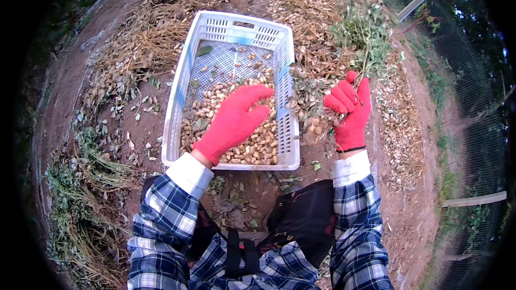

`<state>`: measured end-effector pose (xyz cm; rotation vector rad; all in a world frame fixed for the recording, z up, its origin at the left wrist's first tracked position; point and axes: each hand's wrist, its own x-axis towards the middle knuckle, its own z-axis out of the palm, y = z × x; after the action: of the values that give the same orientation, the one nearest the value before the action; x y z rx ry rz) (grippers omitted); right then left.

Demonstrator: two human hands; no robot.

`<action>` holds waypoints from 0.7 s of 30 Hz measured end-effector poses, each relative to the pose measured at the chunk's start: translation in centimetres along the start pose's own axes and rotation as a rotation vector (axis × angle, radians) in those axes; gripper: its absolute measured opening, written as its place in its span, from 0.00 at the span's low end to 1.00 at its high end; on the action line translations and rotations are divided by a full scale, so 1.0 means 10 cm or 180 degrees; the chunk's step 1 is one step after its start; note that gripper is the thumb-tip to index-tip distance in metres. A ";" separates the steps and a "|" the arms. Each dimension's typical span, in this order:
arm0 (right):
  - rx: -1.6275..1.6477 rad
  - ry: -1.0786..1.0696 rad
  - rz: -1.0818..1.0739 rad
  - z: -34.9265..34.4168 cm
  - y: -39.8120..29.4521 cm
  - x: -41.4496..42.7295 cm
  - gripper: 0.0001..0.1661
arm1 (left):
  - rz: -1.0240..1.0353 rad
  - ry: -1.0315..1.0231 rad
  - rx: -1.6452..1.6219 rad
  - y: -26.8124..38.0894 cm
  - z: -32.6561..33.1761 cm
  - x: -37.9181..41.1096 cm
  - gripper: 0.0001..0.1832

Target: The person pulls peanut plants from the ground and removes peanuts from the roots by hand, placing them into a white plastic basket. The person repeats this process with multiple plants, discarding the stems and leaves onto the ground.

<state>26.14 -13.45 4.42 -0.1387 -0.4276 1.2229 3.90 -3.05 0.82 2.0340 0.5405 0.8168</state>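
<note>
My left hand (238, 119), in a red knit glove, is over a white plastic crate (291, 151) with slotted walls. Its thumb and fingers are apart, with nothing seen between them. Unshelled peanuts (252, 147) cover the near and middle part of the crate's floor. To the right of the crate my right hand (350, 108), gloved in red too, is closed around the stems of a peanut plant (369, 36). The green leaves spread out beyond the fist, while roots with some pods (318, 125) hang at its left side, slightly blurred.
Dried peanut vines (149, 40) lie in a row at the left of the crate, and more dry vines (312, 4) lie behind it. Pulled plants with green leaves (80, 209) are heaped at the lower left. Mesh netting (471, 129) with pale posts (475, 200) runs along the right.
</note>
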 end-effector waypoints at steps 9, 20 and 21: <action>-0.0088 -0.0580 0.0543 0.15 0.09 -0.03 0.24 | -0.1134 -0.1344 -0.2844 0.26 0.34 -0.02 0.24; -0.0247 -0.0476 0.0408 0.14 0.21 -0.03 0.25 | -0.0731 -0.0298 0.1798 -0.08 0.06 0.18 0.19; -0.0172 -0.0497 0.0410 0.12 0.18 -0.03 0.24 | -0.0167 0.0033 0.1767 -0.08 0.07 0.15 0.19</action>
<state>24.00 -13.25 4.90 -0.1187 -0.5954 1.3544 5.43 -2.06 0.35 2.5017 0.8993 0.6957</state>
